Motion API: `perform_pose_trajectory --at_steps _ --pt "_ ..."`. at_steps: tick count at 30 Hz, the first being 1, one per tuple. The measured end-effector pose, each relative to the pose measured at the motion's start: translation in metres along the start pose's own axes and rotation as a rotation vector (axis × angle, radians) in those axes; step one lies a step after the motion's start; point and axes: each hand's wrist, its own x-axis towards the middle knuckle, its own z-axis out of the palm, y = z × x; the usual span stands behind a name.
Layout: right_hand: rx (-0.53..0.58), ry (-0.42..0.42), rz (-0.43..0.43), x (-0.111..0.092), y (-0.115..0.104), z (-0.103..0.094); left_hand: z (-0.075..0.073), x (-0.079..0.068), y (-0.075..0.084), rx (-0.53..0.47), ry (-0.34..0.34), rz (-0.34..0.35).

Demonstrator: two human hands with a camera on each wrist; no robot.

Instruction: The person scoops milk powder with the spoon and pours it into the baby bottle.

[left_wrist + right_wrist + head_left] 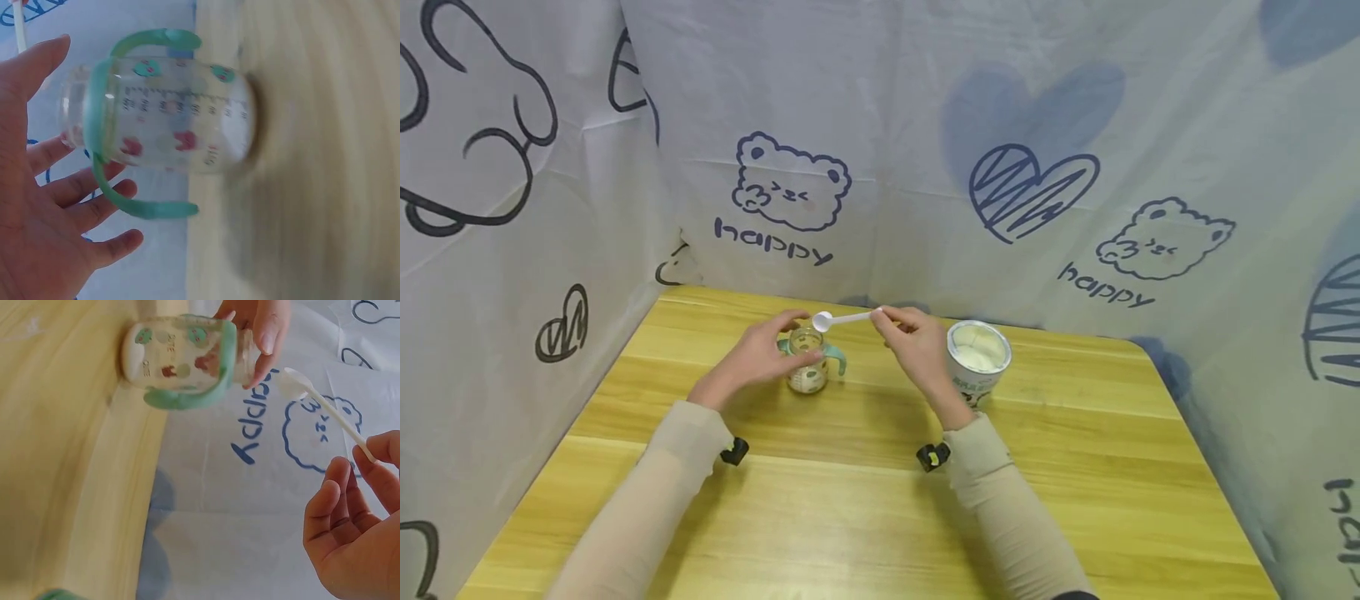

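A clear baby bottle (807,379) with printed pictures, green handles (150,209) and a measuring scale stands upright on the table. My left hand (767,350) holds it at the neck, with the thumb in front and the index finger behind; the other fingers (94,215) are spread behind a handle. With thumb and index finger my right hand (917,346) pinches the handle end of a white measuring scoop (850,317). The scoop's bowl (295,382) is just above the bottle's open mouth. Beside my right wrist stands an open white tub (970,383) of pale powder (980,348).
The wooden table (850,517) ends at a hanging printed cloth (910,200) behind and at both sides. The tub stands close to the back edge, partly covered by my right wrist. At the right wrist view's bottom edge shows a green rim (59,594).
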Motion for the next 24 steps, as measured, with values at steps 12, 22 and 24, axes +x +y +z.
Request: perform_pose_trajectory --at_steps 12,22,24 --pt "0.035 0.086 -0.020 0.003 -0.002 -0.036 0.006 0.015 0.032 0.016 0.003 0.119" --pt "0.014 0.139 0.018 0.001 0.001 -0.068 0.011 0.028 0.050 0.013 -0.028 0.131" --pt "0.011 0.153 0.024 0.000 0.001 -0.074 0.012 0.030 0.054 0.016 -0.030 0.146"
